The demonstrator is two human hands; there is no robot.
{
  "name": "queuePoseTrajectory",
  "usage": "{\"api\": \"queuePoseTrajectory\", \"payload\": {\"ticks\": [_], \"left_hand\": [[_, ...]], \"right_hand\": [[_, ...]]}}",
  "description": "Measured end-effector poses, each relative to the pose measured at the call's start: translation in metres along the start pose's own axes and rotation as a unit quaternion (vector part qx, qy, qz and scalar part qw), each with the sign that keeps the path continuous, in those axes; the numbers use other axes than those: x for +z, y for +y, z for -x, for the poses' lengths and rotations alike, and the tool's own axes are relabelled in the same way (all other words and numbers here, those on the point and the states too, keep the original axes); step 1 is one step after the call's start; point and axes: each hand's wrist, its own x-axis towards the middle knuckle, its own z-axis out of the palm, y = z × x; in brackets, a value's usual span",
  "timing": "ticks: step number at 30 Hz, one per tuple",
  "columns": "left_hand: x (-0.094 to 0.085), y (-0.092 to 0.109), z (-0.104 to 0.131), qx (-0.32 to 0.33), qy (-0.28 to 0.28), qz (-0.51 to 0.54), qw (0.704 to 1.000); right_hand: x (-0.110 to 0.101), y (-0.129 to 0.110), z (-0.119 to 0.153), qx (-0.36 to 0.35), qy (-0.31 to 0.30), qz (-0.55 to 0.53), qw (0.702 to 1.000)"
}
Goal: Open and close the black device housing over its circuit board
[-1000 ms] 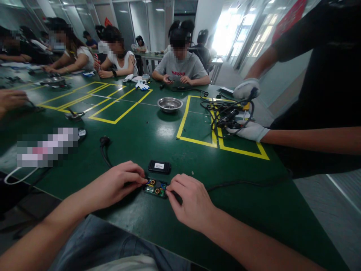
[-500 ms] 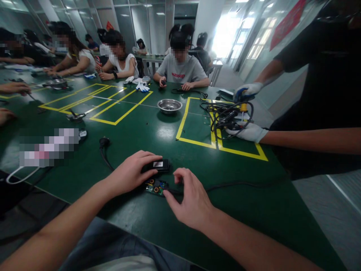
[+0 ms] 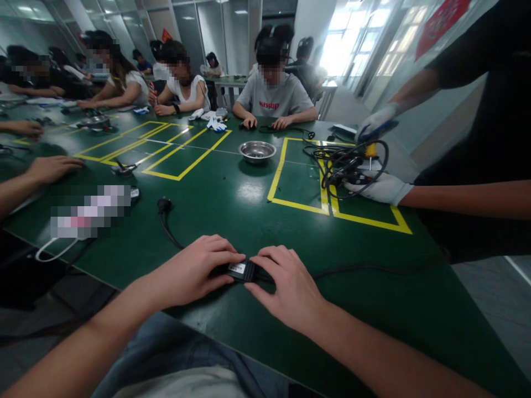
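Observation:
A black adapter case (image 3: 239, 269) with a white label lies on the green table, between my two hands. My left hand (image 3: 207, 269) grips its left end between thumb and fingers. At the right end, my right hand (image 3: 282, 279) pinches the case with thumb and fingertips. The circuit board is out of sight, and whether it is under the case cannot be made out. A black cable (image 3: 352, 269) runs off to the right from behind my right hand. To the left, a black plug (image 3: 165, 205) stands on its cord.
A metal bowl (image 3: 257, 151) holding small parts sits ahead. At the right, a person's gloved hands (image 3: 379, 188) work over tangled cables (image 3: 332, 166). A power strip (image 3: 91, 213) lies left, near another person's hand (image 3: 53, 167). Yellow tape (image 3: 298, 207) marks the table.
The labelled case has come down toward me, over where the circuit board showed. My right hand has moved from the board onto the case's right end. A person's hand at the left reaches further in.

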Motion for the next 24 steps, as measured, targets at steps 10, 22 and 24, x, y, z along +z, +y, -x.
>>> {"api": "queuePoseTrajectory", "payload": {"ticks": [10,22,24], "left_hand": [[-0.005,0.004,-0.001,-0.009,-0.014,0.003,1.0],[0.001,-0.022,-0.045,-0.085,0.043,-0.06,0.994],[0.0,-0.021,-0.043,-0.07,0.044,-0.046,0.996]], "right_hand": [[0.002,0.002,-0.001,-0.013,0.011,-0.006,1.0],[0.001,-0.002,0.0,-0.002,0.061,-0.034,0.998],[0.001,-0.002,0.001,-0.015,0.051,-0.022,0.998]]}}
